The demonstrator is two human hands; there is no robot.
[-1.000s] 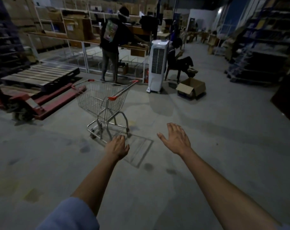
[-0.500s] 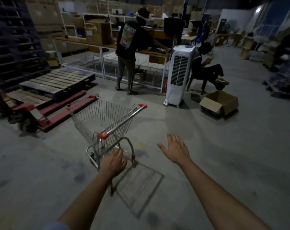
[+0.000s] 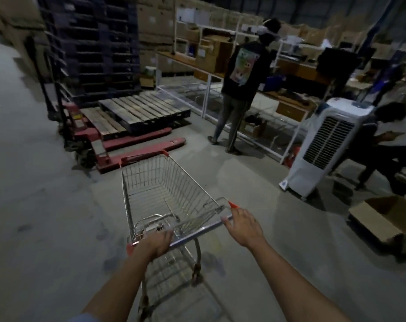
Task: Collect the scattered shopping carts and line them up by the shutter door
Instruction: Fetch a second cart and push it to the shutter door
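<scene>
An empty wire shopping cart (image 3: 160, 189) with red corner caps stands on the concrete floor right in front of me, its basket pointing away toward the pallets. My left hand (image 3: 158, 244) is wrapped over the left part of the chrome handle bar. My right hand (image 3: 242, 225) rests on the bar's right end by the red cap, fingers curled onto it. No shutter door or other cart shows in this view.
A red pallet jack (image 3: 127, 147) and wooden pallets (image 3: 139, 112) lie just beyond the cart. A standing person (image 3: 241, 94) faces the shelving. At right are a white air cooler (image 3: 325, 147), a seated person (image 3: 383, 147) and an open cardboard box (image 3: 383, 219).
I have closed in on the cart; both hands, free and spread before, now sit on its handle bar. The cart has swung so its basket points away from me.
</scene>
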